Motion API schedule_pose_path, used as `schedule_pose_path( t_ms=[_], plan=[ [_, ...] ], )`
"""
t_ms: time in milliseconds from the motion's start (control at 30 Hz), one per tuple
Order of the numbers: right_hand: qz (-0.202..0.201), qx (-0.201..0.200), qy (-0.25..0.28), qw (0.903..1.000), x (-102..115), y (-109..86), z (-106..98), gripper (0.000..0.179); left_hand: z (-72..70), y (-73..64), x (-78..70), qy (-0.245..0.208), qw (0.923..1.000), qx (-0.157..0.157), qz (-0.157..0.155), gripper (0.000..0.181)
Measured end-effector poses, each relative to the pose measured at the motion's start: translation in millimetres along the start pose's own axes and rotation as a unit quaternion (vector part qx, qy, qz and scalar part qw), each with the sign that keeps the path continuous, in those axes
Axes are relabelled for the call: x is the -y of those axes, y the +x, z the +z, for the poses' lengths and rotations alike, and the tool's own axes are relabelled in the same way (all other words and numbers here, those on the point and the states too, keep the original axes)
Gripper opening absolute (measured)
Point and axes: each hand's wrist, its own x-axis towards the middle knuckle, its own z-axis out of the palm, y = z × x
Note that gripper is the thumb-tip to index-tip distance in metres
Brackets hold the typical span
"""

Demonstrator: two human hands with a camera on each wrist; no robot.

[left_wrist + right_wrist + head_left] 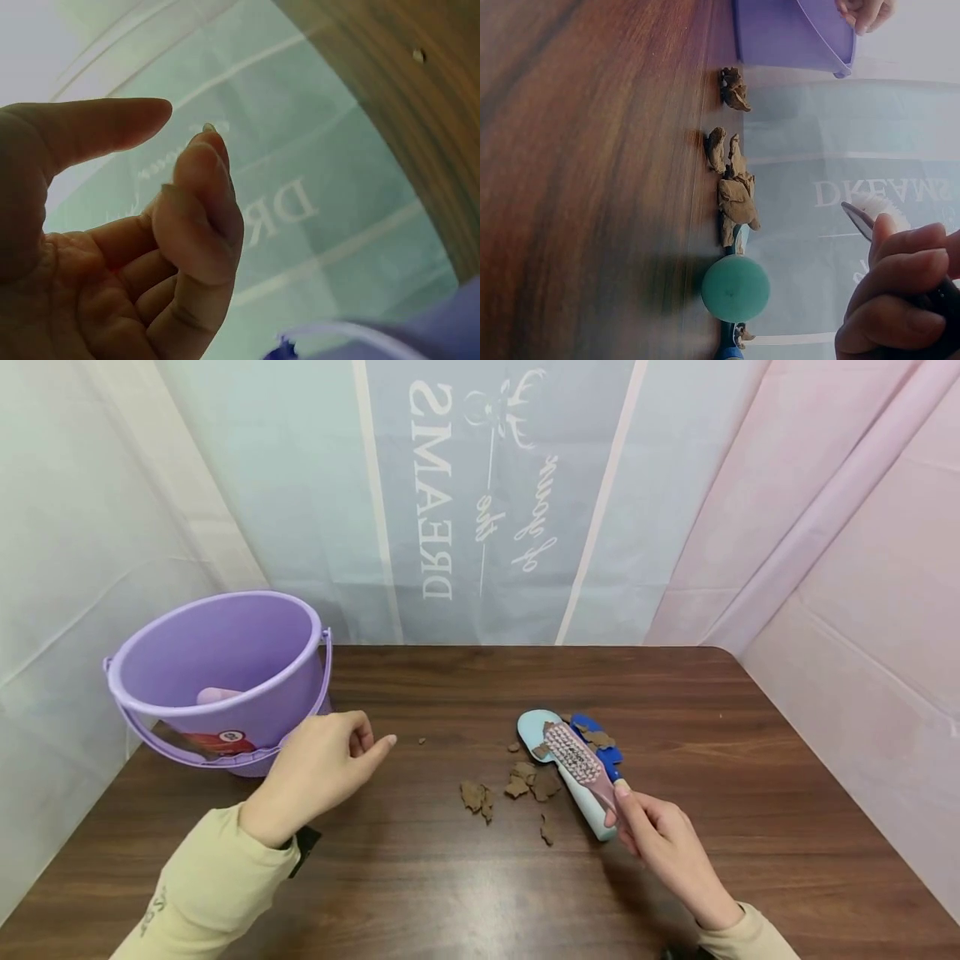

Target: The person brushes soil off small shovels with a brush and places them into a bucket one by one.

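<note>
In the head view my right hand grips the handle of a pink brush, its pale bristles facing up. The brush overlaps a light blue scoop-like tool and a dark blue tool with brown flakes on it. More dry brown flakes lie scattered to the left on the table. My left hand hovers in front of the purple bucket, fingers loosely curled. The left wrist view shows nothing between thumb and fingers. Seen from the right wrist, the tool handle's round green end faces the camera.
The bucket stands at the table's back left, its handle hanging down in front and a pink object inside. Cloth curtains enclose the dark wooden table at the back and sides. One small crumb lies near the left hand.
</note>
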Motion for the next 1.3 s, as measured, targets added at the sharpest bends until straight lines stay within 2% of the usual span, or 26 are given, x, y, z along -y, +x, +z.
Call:
schedule_pose_path(
  t_ms=[167, 533, 767, 933, 1100, 1300],
  plan=[
    [-0.002, -0.008, -0.002, 1.0000, -0.8, -0.9, 0.1, 0.039, 18.1, -1.1, -8.4, -0.014, 0.9996, 0.018, 0.014, 0.031],
    [-0.011, -0.015, 0.000, 0.9998, -1.3, -1.0, -0.2, 0.038, 56.7, 0.1, -31.0, -0.047, 0.9953, 0.084, 0.015, 0.032],
    [-0.013, -0.020, 0.001, 0.9997, -2.2, -1.5, -0.7, 0.038, 75.8, 4.1, -46.1, -0.059, 0.9920, 0.101, 0.049, 0.027],
    [-0.014, -0.023, 0.003, 0.9996, -2.5, -2.1, -0.7, 0.038, 87.0, 6.6, -55.3, -0.073, 0.9868, 0.129, 0.064, 0.028],
    [-0.014, -0.026, 0.006, 0.9996, -3.1, -3.4, -1.2, 0.039, 98.2, 10.3, -64.9, -0.066, 0.9851, 0.144, 0.069, 0.031],
    [-0.015, -0.023, 0.016, 0.9995, -3.0, -3.2, -1.5, 0.040, 110.3, 17.3, -76.8, -0.041, 0.9829, 0.160, 0.082, 0.048]
  ],
)
